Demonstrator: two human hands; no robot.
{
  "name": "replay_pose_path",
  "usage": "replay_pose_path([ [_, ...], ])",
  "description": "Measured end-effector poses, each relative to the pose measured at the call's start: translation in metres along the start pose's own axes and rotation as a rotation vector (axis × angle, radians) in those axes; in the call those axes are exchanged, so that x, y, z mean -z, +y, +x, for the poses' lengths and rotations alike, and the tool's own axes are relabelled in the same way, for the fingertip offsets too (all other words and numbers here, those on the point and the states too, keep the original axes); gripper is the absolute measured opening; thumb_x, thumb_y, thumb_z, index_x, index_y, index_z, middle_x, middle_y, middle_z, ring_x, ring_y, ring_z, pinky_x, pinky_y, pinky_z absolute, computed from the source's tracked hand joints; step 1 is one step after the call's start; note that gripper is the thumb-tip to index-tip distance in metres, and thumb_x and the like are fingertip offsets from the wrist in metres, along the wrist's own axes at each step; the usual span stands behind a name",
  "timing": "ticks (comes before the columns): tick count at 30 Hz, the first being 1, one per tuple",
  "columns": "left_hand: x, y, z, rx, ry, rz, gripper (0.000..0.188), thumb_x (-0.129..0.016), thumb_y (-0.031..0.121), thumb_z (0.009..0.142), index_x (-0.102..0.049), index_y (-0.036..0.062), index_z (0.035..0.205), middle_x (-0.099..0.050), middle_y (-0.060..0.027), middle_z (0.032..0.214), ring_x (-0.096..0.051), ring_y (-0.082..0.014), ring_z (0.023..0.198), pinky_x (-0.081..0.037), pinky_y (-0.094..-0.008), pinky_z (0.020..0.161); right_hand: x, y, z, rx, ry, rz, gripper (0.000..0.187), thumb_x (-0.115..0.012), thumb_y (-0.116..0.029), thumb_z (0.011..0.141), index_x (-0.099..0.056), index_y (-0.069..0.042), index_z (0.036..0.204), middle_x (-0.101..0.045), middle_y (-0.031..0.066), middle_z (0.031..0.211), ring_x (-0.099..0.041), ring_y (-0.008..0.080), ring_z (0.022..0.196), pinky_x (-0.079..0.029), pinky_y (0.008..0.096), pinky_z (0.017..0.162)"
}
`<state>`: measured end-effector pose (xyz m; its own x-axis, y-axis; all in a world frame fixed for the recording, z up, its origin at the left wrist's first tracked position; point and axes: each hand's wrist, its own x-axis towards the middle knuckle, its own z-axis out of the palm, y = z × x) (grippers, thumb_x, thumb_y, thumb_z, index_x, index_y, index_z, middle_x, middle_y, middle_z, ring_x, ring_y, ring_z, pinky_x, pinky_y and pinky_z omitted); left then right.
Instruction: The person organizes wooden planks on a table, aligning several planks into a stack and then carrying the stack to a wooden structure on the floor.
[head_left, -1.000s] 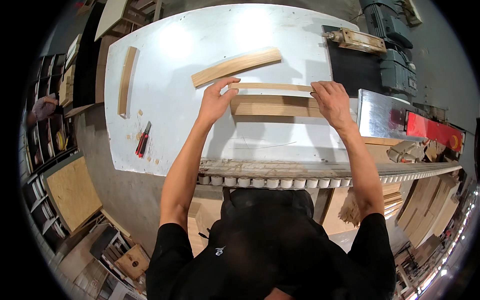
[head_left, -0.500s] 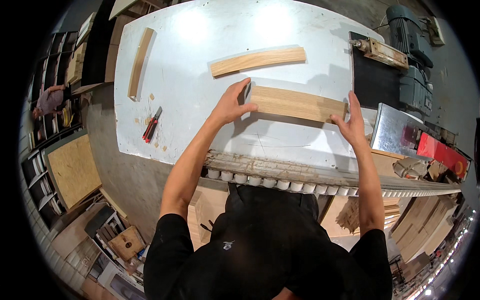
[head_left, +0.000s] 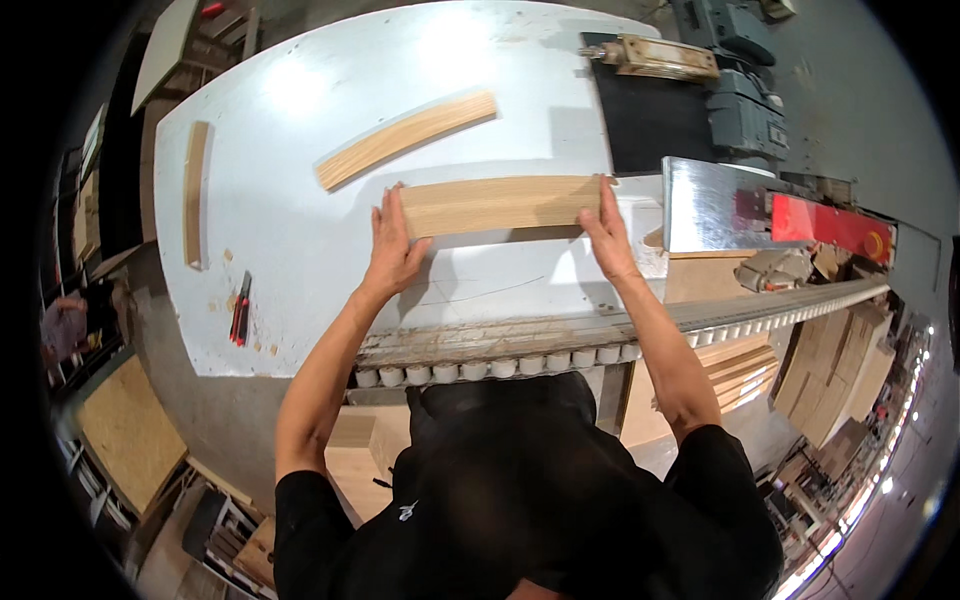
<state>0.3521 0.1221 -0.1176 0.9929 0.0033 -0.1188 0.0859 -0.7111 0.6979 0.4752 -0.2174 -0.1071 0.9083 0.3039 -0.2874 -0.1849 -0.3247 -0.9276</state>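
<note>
A flat light wooden board (head_left: 505, 206) lies crosswise in front of me, over the white tabletop (head_left: 500, 275). My left hand (head_left: 396, 248) grips its left end, with the fingers at the end edge and the thumb along the near edge. At the other end my right hand (head_left: 606, 236) holds it the same way, fingers on the end and thumb at the near corner. Farther off lies a slightly curved wooden strip (head_left: 405, 138), and a second wooden strip (head_left: 194, 196) rests near the table's left side. Nearer on the left is a red and black utility knife (head_left: 241, 312) among small wood chips.
A row of white rollers (head_left: 503, 367) runs along the table's near edge. To the right are a black mat (head_left: 655, 125), a metal cylinder (head_left: 665, 58), a grey motor (head_left: 745, 115), a shiny metal plate (head_left: 712, 205) and a red panel (head_left: 825, 226). Stacked boards (head_left: 835, 370) stand at lower right.
My view has turned and shifted right, so the table appears farther left. The board now lies more level, and both hands have closed more firmly on its ends.
</note>
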Motion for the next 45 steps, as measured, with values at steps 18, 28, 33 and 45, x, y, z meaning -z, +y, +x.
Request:
replay_pose_path([
  [18, 0.036, 0.009, 0.023, -0.008, -0.015, 0.078, 0.084, -0.078, 0.011, 0.067, -0.038, 0.0057, 0.141, -0.042, -0.0216, 0.142, -0.034, -0.0409, 0.136, -0.030, -0.0466, 0.114, 0.022, -0.024, 0.010, 0.313, -0.159, -0.665, 0.097, -0.079, -0.015, 0.071, -0.023, -0.003, 0.149, -0.034, 0.0212, 0.150, -0.030, 0.0399, 0.140, -0.029, 0.0417, 0.117],
  [28, 0.023, 0.018, 0.016, -0.059, 0.036, 0.058, 0.074, -0.078, 0.009, 0.062, -0.047, 0.0055, 0.130, -0.054, -0.0197, 0.127, -0.046, -0.0406, 0.122, -0.036, -0.0475, 0.106, 0.037, -0.027, -0.002, 0.327, -0.160, -0.733, 0.081, -0.076, -0.007, 0.068, -0.037, -0.006, 0.139, -0.043, 0.0179, 0.140, -0.040, 0.0393, 0.129, -0.035, 0.0448, 0.110],
  [33, 0.021, 0.010, 0.004, -0.042, 0.033, 0.088, 0.075, -0.076, 0.011, 0.062, -0.047, 0.0042, 0.131, -0.053, -0.0202, 0.128, -0.046, -0.0409, 0.121, -0.036, -0.0481, 0.106, 0.029, -0.022, -0.005, 0.368, -0.176, -0.741, 0.083, -0.076, -0.007, 0.068, -0.036, -0.007, 0.141, -0.041, 0.0196, 0.142, -0.039, 0.0400, 0.131, -0.034, 0.0456, 0.111],
  [45, 0.023, 0.011, 0.002, -0.016, -0.024, 0.046, 0.080, -0.076, 0.018, 0.065, -0.043, 0.0028, 0.137, -0.050, -0.0216, 0.135, -0.042, -0.0427, 0.127, -0.032, -0.0495, 0.110, 0.033, -0.011, -0.003, 0.398, -0.185, -0.716, 0.084, -0.077, -0.010, 0.070, -0.036, -0.004, 0.143, -0.043, 0.0241, 0.141, -0.039, 0.0423, 0.133, -0.033, 0.0436, 0.112],
])
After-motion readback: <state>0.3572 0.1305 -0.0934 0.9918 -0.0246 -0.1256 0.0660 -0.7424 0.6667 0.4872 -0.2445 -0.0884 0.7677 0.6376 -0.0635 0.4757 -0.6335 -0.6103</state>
